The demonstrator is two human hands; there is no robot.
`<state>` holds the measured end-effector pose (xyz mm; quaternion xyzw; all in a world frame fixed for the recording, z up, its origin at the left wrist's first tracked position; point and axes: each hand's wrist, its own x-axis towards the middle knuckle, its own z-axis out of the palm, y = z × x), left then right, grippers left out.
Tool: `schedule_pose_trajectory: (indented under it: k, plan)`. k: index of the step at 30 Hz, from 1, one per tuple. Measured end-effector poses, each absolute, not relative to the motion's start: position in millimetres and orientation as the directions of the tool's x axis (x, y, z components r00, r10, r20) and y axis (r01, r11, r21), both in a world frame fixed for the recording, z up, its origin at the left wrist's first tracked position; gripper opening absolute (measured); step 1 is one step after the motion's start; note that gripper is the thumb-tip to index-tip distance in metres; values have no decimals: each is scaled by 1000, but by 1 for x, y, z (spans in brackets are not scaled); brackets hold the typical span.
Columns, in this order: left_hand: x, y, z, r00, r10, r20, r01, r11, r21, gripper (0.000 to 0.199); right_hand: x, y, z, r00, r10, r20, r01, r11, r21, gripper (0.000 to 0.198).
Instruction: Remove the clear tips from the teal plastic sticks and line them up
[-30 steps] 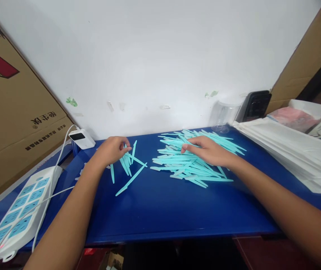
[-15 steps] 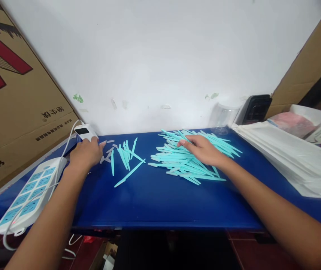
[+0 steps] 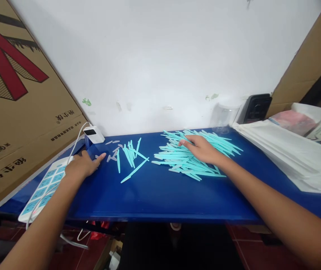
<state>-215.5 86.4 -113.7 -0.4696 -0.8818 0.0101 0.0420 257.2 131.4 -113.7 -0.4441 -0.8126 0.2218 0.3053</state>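
Observation:
My right hand (image 3: 202, 150) rests over a large heap of teal eyebrow razors (image 3: 182, 165), thumb and fingers pinched on one razor near the heap's top. My left hand (image 3: 83, 164) is at the left of the table, beside the power strip, its thumb stretched away from the fingers; I see nothing in it, though its fingertips are partly hidden. To the right of it lie several small translucent caps (image 3: 114, 155). A smaller group of teal razors (image 3: 130, 154) lies between the caps and the heap, with one razor (image 3: 134, 171) slanted in front.
A white power strip (image 3: 44, 191) with cables lies at the left edge, below a white device with a dark display (image 3: 94, 134). A printed cardboard box (image 3: 36, 112) stands left. At the right are a clear plastic jar (image 3: 227, 116), a black object (image 3: 257, 108) and stacked white sheets (image 3: 289, 157).
My left hand has drawn back from the white device and the caps, toward the front. My right hand stays at the heap. The view has shifted slightly left.

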Motion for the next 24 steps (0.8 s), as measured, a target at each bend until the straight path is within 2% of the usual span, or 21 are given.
schedule_pose_trajectory:
  k: [2, 4, 9, 15, 24]
  plan:
    - [-210, 93, -116, -563, 826, 18, 824, 563, -57, 117, 258, 132, -115, -415, 860, 298, 593, 504, -628, 49]
    - [-207, 98, -121, -559, 829, 12, 826, 558, -75, 112, 258, 133, -115, -411, 862, 298, 600, 502, -624, 49]
    - [-201, 102, -134, -491, 869, 67, 858, 495, -137, 72, 258, 134, -116, -414, 860, 298, 606, 505, -615, 49]
    - [-189, 105, -135, -386, 920, 63, 902, 390, -187, 49, 257, 134, -119, -421, 855, 304, 599, 514, -614, 47]
    - [-181, 109, -129, -335, 942, 20, 916, 331, -226, 43, 259, 135, -117, -386, 866, 319, 602, 498, -624, 49]
